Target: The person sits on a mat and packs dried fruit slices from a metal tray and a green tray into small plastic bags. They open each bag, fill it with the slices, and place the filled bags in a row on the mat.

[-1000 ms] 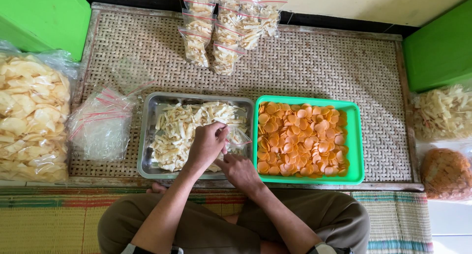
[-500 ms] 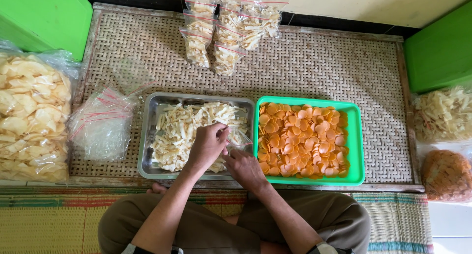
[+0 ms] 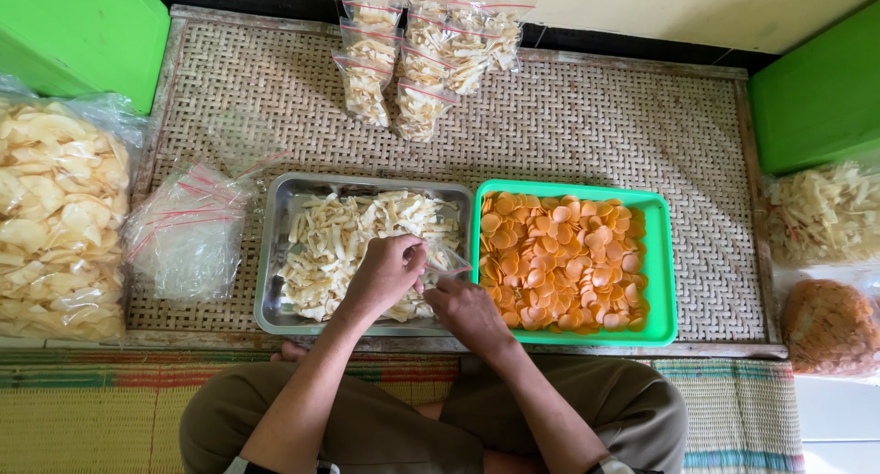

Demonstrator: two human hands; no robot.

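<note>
My left hand (image 3: 385,274) hovers over the metal tray (image 3: 275,254) of pale stick-shaped chips (image 3: 339,240), fingers closed on some chips at the mouth of a small clear plastic bag (image 3: 446,259). My right hand (image 3: 467,311) grips that bag from below, at the tray's near right corner. Beside it stands a green tray (image 3: 665,263) full of round orange chips (image 3: 559,259).
Several filled clear packets (image 3: 412,57) lie at the far side of the woven mat (image 3: 596,135). A pile of empty bags (image 3: 188,236) sits left of the metal tray. Big bags of crackers lie at the left (image 3: 55,226) and right (image 3: 825,217). Green bins (image 3: 82,25) stand at both corners.
My right hand has moved up from the tray's near edge to meet the left hand, and the small bag now shows between them.
</note>
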